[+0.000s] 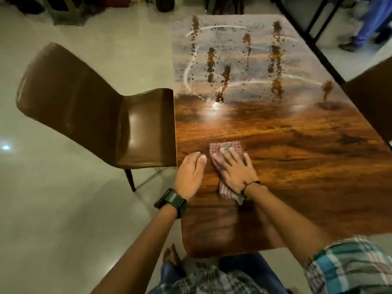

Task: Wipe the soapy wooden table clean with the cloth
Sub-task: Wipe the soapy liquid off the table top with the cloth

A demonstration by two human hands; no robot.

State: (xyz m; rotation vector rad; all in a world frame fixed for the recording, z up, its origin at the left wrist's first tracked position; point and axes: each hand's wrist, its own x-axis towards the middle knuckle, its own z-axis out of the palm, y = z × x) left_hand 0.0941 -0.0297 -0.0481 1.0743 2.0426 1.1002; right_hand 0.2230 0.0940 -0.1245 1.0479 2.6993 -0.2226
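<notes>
R hand [234,168] fingers flat, spread on checked cloth [226,147] at near table [297,145] end, L hand [191,172] relaxed beside; keep pressure even, push fwd into soap film [233,60] well beyond fingertips.

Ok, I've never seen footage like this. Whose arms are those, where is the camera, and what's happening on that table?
There is no machine here. One camera sits on a person's head, looking forward and down, so the arms coming up from the bottom are the person's own. The right hand presses flat on a checked cloth on the wooden table. The left hand, above a wrist wearing a watch, rests open on the table beside the cloth, holding nothing. The near half of the table looks wiped and shiny; the far half carries whitish soapy film with dark streaks. A brown chair stands at the table's left side.
</notes>
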